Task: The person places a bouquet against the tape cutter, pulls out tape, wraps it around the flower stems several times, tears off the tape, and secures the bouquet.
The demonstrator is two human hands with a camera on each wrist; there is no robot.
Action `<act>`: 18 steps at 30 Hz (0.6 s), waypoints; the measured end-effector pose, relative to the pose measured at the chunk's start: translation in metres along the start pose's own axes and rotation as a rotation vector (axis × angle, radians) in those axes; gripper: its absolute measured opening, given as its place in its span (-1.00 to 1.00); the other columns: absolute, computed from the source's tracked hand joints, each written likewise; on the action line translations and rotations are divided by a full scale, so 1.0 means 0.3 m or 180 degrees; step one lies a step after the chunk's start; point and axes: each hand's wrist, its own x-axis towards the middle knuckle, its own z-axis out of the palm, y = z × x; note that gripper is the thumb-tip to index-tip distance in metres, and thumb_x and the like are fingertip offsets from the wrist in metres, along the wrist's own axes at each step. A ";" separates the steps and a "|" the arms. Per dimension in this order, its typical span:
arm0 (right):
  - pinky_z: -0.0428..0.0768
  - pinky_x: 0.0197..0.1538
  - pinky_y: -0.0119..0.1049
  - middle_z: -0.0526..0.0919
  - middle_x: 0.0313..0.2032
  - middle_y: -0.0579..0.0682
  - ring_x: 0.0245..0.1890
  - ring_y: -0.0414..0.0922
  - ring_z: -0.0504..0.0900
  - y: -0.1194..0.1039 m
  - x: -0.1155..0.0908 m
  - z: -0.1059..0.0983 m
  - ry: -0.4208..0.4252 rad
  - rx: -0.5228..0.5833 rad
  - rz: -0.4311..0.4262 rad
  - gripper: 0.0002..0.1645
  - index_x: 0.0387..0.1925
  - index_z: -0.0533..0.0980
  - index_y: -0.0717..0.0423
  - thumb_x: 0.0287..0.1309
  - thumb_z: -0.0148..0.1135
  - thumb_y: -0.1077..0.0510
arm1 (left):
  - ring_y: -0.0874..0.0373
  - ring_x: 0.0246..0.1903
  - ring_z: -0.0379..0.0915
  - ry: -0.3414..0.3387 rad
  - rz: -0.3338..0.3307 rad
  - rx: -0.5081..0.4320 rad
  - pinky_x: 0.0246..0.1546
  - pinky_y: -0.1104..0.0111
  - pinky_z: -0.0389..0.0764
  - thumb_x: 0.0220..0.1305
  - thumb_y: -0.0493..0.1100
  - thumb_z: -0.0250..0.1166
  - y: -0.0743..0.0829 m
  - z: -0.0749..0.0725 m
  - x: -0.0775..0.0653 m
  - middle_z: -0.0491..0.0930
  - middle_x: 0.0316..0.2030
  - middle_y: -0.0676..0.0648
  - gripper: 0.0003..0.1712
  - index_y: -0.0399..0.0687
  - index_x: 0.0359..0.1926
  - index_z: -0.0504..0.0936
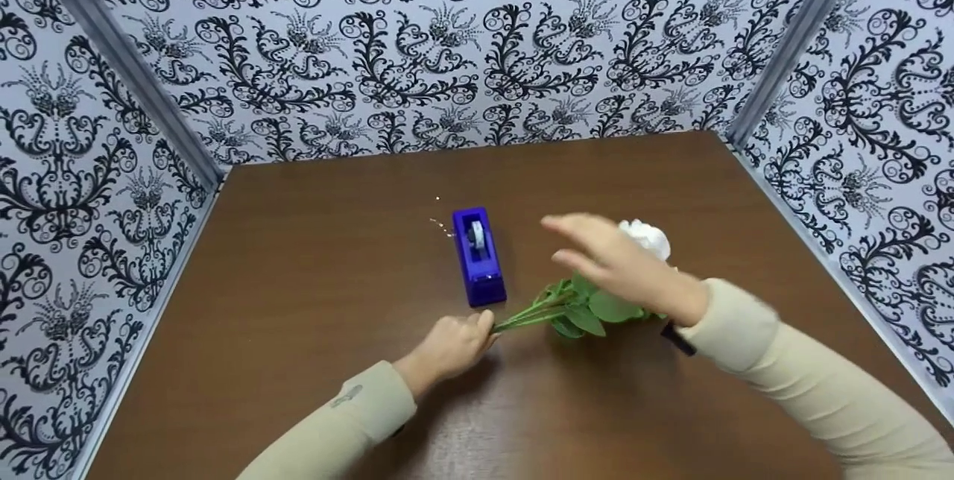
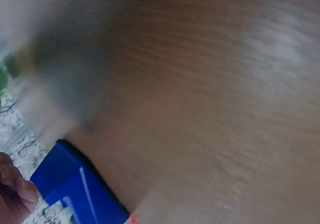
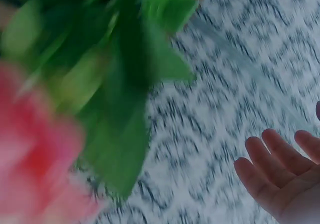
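My left hand [image 1: 451, 343] grips the thin green stems [image 1: 531, 313] of a bunch of flowers by their lower ends. The bunch leans to the right, its broad green leaves [image 1: 585, 316] and a white bloom [image 1: 650, 239] partly hidden behind my right hand [image 1: 615, 262]. That right hand is raised above the leaves with its fingers straight and nothing in them. A large pink bloom [image 3: 35, 159] shows blurred and close in the right wrist view. Just beyond my left hand stands a blue tape dispenser [image 1: 484, 275] with a roll of tape in it.
A brown wooden table [image 1: 320, 264] carries everything. Small shiny bits of clear tape [image 1: 441, 226] lie left of the dispenser. Patterned black-and-white panels [image 1: 447, 40] enclose the back and both sides.
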 end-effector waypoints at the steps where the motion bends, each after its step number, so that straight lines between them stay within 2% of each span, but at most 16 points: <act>1: 0.32 0.18 -0.02 0.47 0.11 0.18 0.12 0.09 0.42 0.001 0.003 0.025 -0.0127 0.0006 -0.0011 -0.48 0.16 0.35 0.28 0.19 0.13 0.15 | 0.15 -0.78 0.31 -0.0095 -0.0026 -0.0012 -0.84 0.33 0.29 0.18 -0.08 0.19 0.005 0.009 0.005 0.36 -0.71 0.02 -0.69 -0.13 -0.48 0.26; 5: 0.33 0.19 -0.06 0.48 0.10 0.15 0.12 0.05 0.43 0.008 0.019 0.104 -0.0539 0.0038 0.0083 -0.49 0.17 0.34 0.23 0.24 0.07 0.09 | 0.11 -0.74 0.38 -0.0416 -0.0116 -0.0090 -0.81 0.31 0.33 0.19 -0.10 0.17 0.026 0.049 0.024 0.43 -0.66 0.00 -0.73 -0.13 -0.44 0.27; 8: 0.35 0.17 -0.07 0.49 0.08 0.15 0.11 0.05 0.44 0.013 0.034 0.148 -0.0768 0.0042 0.0187 -0.50 0.16 0.35 0.23 0.25 0.06 0.08 | 0.10 -0.73 0.41 -0.0554 -0.0094 -0.0057 -0.79 0.31 0.36 0.20 -0.08 0.17 0.041 0.085 0.035 0.46 -0.62 -0.01 -0.73 -0.12 -0.43 0.28; 10: 0.37 0.15 -0.06 0.50 0.07 0.15 0.10 0.05 0.45 0.018 0.045 0.176 -0.0905 0.0026 0.0290 -0.51 0.16 0.35 0.22 0.25 0.06 0.09 | 0.12 -0.70 0.42 -0.0609 -0.0036 0.0062 -0.77 0.33 0.39 0.22 -0.05 0.16 0.050 0.107 0.039 0.48 -0.61 0.00 -0.72 -0.12 -0.43 0.30; 13: 0.41 0.10 -0.05 0.52 0.03 0.16 0.05 0.06 0.48 0.029 0.056 0.213 -0.1110 -0.0017 0.0489 -0.55 0.11 0.39 0.23 0.25 0.07 0.10 | 0.13 -0.63 0.46 -0.0701 0.0072 0.0343 -0.59 0.36 0.42 0.26 0.02 0.11 0.061 0.132 0.042 0.49 -0.58 0.02 -0.70 -0.08 -0.44 0.32; 15: 0.47 0.02 -0.06 0.55 -0.02 0.16 -0.02 0.06 0.52 0.038 0.058 0.234 -0.1265 -0.0101 0.0620 -0.59 0.05 0.43 0.23 0.23 0.09 0.10 | 0.14 -0.54 0.47 -0.0766 0.0150 0.0553 -0.46 0.35 0.39 0.28 0.06 0.06 0.064 0.143 0.042 0.50 -0.54 0.04 -0.70 -0.05 -0.44 0.34; 18: 0.53 -0.11 -0.09 0.59 -0.13 0.16 -0.14 0.06 0.56 0.054 0.053 0.265 -0.1499 -0.0281 0.0679 -0.65 -0.05 0.48 0.25 0.18 0.14 0.11 | 0.15 -0.45 0.44 -0.0828 0.0219 0.0775 -0.38 0.33 0.30 0.28 0.07 0.03 0.065 0.153 0.036 0.47 -0.47 0.06 -0.71 0.00 -0.44 0.36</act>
